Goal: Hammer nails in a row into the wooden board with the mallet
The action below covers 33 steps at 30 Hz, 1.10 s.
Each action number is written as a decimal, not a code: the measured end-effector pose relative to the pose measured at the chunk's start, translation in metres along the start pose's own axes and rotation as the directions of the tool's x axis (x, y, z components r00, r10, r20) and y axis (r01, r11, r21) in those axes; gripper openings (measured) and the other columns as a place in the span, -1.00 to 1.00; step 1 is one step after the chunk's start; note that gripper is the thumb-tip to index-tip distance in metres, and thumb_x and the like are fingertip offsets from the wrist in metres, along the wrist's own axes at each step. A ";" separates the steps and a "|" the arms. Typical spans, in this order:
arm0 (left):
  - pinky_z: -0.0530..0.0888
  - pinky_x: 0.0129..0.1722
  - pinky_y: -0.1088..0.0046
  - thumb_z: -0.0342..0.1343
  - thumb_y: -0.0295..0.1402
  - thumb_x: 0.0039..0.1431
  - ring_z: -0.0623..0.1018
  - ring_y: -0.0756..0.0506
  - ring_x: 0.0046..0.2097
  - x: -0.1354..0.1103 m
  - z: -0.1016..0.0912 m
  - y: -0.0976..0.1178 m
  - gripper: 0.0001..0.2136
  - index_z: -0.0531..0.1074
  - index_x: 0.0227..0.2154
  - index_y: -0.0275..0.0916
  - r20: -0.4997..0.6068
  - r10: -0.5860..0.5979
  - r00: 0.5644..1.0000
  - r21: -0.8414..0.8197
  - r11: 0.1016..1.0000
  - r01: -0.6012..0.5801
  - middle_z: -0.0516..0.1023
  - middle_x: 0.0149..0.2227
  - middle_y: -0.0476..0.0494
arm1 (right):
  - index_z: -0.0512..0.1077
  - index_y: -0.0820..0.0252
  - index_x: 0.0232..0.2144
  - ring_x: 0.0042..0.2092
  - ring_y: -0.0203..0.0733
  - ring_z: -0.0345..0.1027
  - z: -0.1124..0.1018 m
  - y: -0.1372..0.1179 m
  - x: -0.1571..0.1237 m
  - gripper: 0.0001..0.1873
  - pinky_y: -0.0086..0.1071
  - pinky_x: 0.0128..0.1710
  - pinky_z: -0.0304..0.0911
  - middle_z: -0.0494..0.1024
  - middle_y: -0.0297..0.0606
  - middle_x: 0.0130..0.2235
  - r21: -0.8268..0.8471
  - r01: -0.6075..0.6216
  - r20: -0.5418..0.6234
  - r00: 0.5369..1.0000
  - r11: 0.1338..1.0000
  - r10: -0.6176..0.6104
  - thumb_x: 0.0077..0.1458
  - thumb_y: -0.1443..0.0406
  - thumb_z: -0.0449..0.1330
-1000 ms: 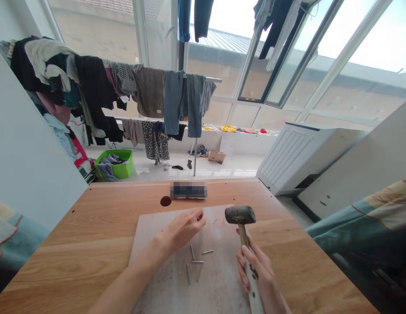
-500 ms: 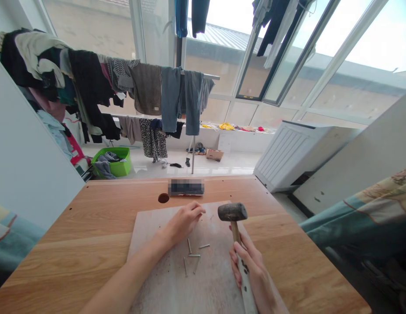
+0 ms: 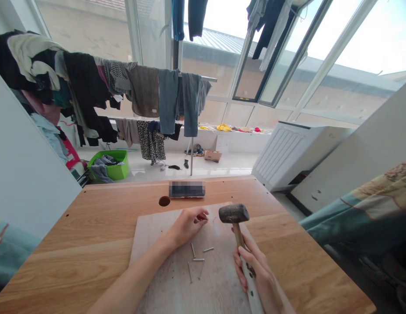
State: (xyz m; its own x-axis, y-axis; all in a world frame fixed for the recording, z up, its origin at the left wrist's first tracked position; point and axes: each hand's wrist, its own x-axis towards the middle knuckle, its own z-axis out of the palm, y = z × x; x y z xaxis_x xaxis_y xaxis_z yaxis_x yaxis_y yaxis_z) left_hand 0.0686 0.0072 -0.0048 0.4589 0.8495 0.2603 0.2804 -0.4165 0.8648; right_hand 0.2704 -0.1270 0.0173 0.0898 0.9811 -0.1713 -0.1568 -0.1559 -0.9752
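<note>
My right hand (image 3: 253,266) is wrapped round the handle of a mallet (image 3: 234,213), its dark head raised above the right part of a pale wooden board (image 3: 170,288). Over the board's far part is my left hand (image 3: 192,222), fingers curled and thumb close to the fingertips. What lies between those fingertips, if anything, is too small to make out. Just right of them a thin nail (image 3: 214,219) shows at the board. Several loose nails (image 3: 198,260) lie scattered on the board, nearer to me than the left hand.
The board rests on a wooden table (image 3: 101,226) with a round hole (image 3: 164,201) and a blurred dark box (image 3: 187,189) toward its far edge. Beyond stand a laundry rack with clothes (image 3: 144,91), a green basket (image 3: 119,171) and a white cabinet (image 3: 281,152). A curtain (image 3: 363,213) hangs at right.
My left hand has turned slightly, opening a visible gap between thumb and curled fingers. The mallet stays raised in my right hand. The view has shifted a little.
</note>
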 end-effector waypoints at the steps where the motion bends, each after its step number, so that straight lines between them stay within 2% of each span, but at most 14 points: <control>1: 0.57 -0.13 0.37 0.18 -0.48 0.18 0.65 -0.09 -0.24 0.000 0.000 0.000 -0.86 0.54 -0.20 -0.24 0.000 0.002 1.000 -0.001 1.000 -0.002 0.68 -0.27 -0.11 | 0.29 0.10 0.21 -0.69 -0.45 0.11 0.000 0.000 0.000 -0.40 -0.58 -0.74 0.08 0.37 -0.51 -0.48 0.001 -0.006 0.008 1.000 1.000 0.006 0.23 -0.02 0.20; 7: 0.56 -0.14 0.38 0.16 -0.51 0.17 0.64 -0.10 -0.21 0.000 0.002 -0.002 -0.79 0.53 -0.13 -0.24 0.033 -0.004 0.999 -0.001 1.000 0.004 0.67 -0.26 -0.13 | 0.33 0.15 0.16 -0.68 -0.45 0.12 0.006 -0.012 0.004 -0.42 -0.56 -0.73 0.05 0.40 -0.47 -0.45 -0.093 0.004 0.073 0.997 0.996 0.003 0.23 -0.04 0.19; 11: 0.55 -0.17 0.41 0.17 -0.54 0.12 0.62 -0.08 -0.22 0.001 0.002 0.000 -0.74 0.55 -0.12 -0.22 0.004 -0.028 1.000 0.003 1.000 0.028 0.64 -0.27 -0.11 | 0.35 0.18 0.16 -0.68 -0.43 0.14 0.016 -0.021 0.007 -0.39 -0.54 -0.73 0.06 0.38 -0.46 -0.45 -0.081 0.012 0.131 0.991 0.997 -0.002 0.23 -0.06 0.17; 19: 0.49 -0.22 0.46 0.16 -0.58 0.11 0.59 -0.06 -0.29 0.002 0.000 0.007 -0.61 0.56 -0.01 -0.18 0.021 -0.019 1.000 -0.015 1.000 0.020 0.64 -0.33 -0.04 | 0.38 0.12 0.19 -0.69 -0.47 0.17 0.018 -0.007 0.004 -0.43 -0.55 -0.72 0.06 0.45 -0.41 -0.41 -0.051 0.018 0.171 0.985 0.999 -0.009 0.25 -0.02 0.17; 25: 0.49 -0.21 0.46 0.16 -0.57 0.13 0.58 -0.06 -0.29 0.001 0.000 0.003 -0.61 0.54 0.02 -0.19 0.025 -0.003 1.000 -0.026 1.000 0.004 0.64 -0.33 -0.04 | 0.41 0.13 0.20 -0.71 -0.47 0.16 0.021 -0.006 0.004 -0.39 -0.56 -0.73 0.03 0.44 -0.44 -0.45 -0.121 0.027 0.143 0.990 0.992 -0.010 0.21 -0.02 0.20; 30: 0.48 -0.20 0.44 0.17 -0.56 0.14 0.58 -0.07 -0.28 0.002 0.002 -0.002 -0.64 0.52 0.00 -0.20 0.036 -0.015 0.999 -0.025 1.000 0.016 0.63 -0.32 -0.05 | 0.37 0.14 0.25 -0.71 -0.47 0.15 0.020 -0.002 0.004 -0.34 -0.56 -0.74 0.03 0.44 -0.44 -0.45 -0.109 0.019 0.149 0.989 0.994 -0.003 0.21 -0.03 0.20; 33: 0.49 -0.15 0.42 0.20 -0.49 0.15 0.58 -0.09 -0.21 0.000 -0.003 0.000 -0.66 0.47 0.01 -0.22 0.027 -0.012 1.000 0.012 1.000 0.011 0.62 -0.22 -0.10 | 0.37 0.18 0.24 -0.70 -0.47 0.15 0.021 0.000 0.005 -0.33 -0.56 -0.73 0.04 0.43 -0.44 -0.46 -0.115 0.037 0.126 0.992 0.993 -0.023 0.21 -0.04 0.21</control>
State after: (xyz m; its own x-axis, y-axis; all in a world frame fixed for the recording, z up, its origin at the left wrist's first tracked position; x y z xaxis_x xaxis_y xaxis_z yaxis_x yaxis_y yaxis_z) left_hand 0.0662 0.0083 -0.0031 0.4787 0.8450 0.2384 0.2955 -0.4108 0.8625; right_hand 0.2505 -0.1199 0.0197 -0.0313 0.9910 -0.1301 -0.0395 -0.1313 -0.9906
